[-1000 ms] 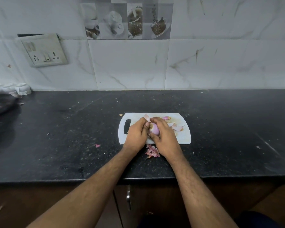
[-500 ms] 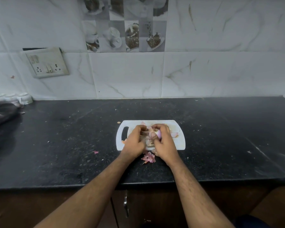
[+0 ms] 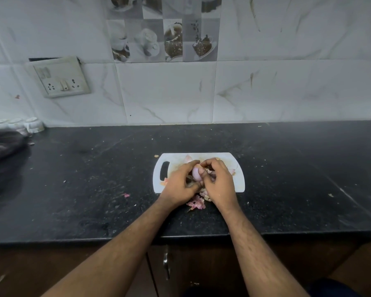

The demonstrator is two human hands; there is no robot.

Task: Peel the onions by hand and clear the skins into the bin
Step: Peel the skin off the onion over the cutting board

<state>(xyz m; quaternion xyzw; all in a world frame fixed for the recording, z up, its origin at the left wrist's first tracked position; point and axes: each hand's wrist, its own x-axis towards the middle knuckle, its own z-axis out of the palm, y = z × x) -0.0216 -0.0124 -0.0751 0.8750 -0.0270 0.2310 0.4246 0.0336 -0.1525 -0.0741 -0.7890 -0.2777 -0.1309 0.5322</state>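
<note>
gripping onion (image 3: pixel 196 174) | left hand (image 3: pixel 178 185) + right hand (image 3: pixel 220 183) | over cutting board (image 3: pixel 238 183)

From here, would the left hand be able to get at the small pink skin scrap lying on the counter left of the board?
Probably yes. The scrap lies on bare counter with nothing around it, but the left hand is busy holding the onion and would have to let go first.

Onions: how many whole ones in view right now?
1. The onion is held between the left hand and right hand over the cutting board. Others may be hidden behind the hands.
</note>
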